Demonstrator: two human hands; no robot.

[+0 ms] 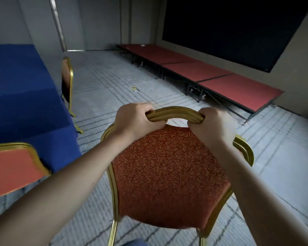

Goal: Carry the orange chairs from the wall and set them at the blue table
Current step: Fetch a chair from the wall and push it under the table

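Left grip [133,119] and right grip [212,125] are both curled tight round the gold bar [174,112] on top of the orange chair [167,167]. I see the backs of both hands. The fingers wrap over and under the bar, so the fingertips are hidden. Both arms reach forward from the near edge, with the left arm coming in from the near left and the right arm from the near right. The wrists sit over the top of the chair back.

The orange chair is near me in the middle, just right of the blue worktop [20,89], above the grey carpet [114,82]. Its back hides the seat. I see only the tops of two gold legs at the near edge, so I cannot tell if its feet touch the floor.

A second chair [67,80] stands at the far right side of the worktop, half hidden by the cloth. A third chair [11,167] at the near left is cut off by the edge. Far right, a low red stage [212,71] sits under a dark screen [229,27]. A small scrap [134,88] on the carpet is too small to make out.
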